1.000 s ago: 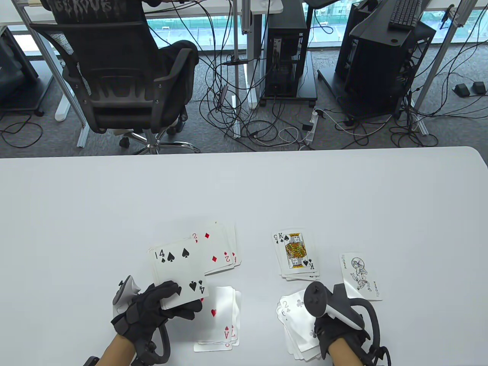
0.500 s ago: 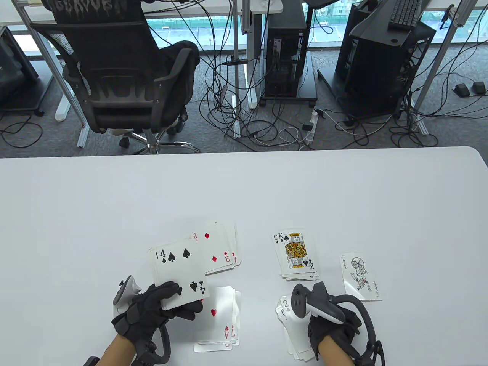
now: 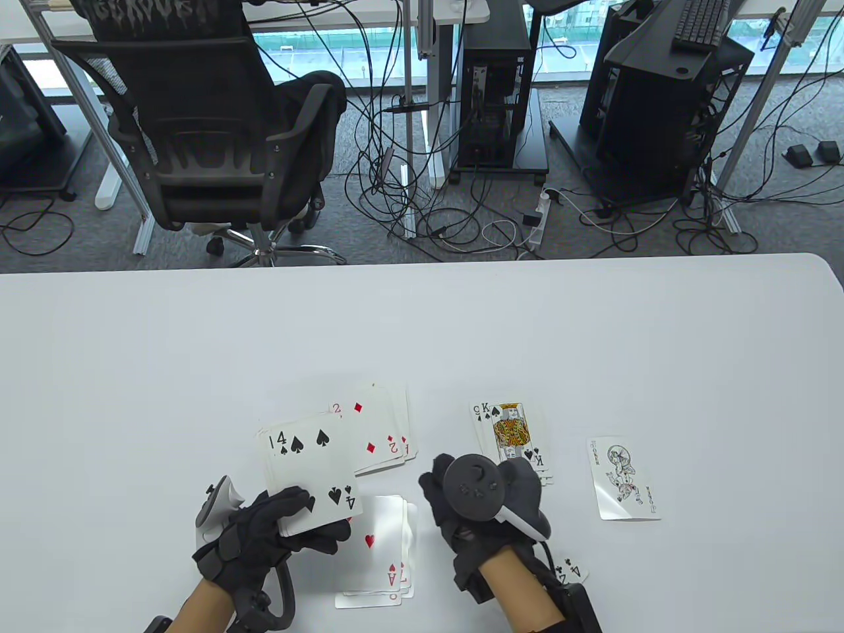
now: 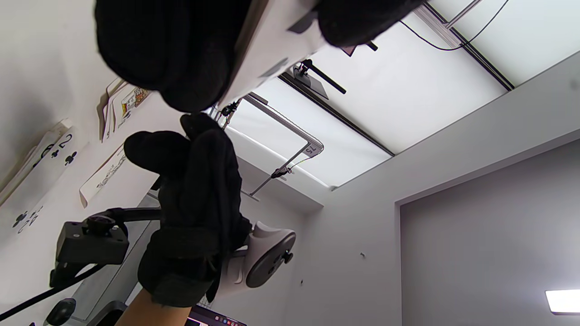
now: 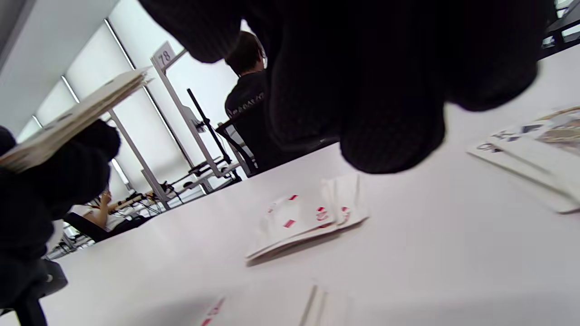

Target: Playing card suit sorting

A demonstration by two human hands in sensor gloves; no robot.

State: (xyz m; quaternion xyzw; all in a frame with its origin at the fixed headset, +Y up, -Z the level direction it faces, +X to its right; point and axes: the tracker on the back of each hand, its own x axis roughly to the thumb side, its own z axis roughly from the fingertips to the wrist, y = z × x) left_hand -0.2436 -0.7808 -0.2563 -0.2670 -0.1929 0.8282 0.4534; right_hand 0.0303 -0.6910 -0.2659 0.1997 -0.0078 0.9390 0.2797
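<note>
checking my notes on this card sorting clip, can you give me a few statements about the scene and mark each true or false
1. The left hand holds a stack of cards with the 4 of spades on top. True.
2. The joker lies on top of the king of spades pile. False: it lies alone on the table, to the right of that pile.
3. The right hand grips a card. False: it hovers between the piles and no card shows in it.
4. The top card of the diamond pile is a 2. True.
5. An ace tops the heart pile. True.
</note>
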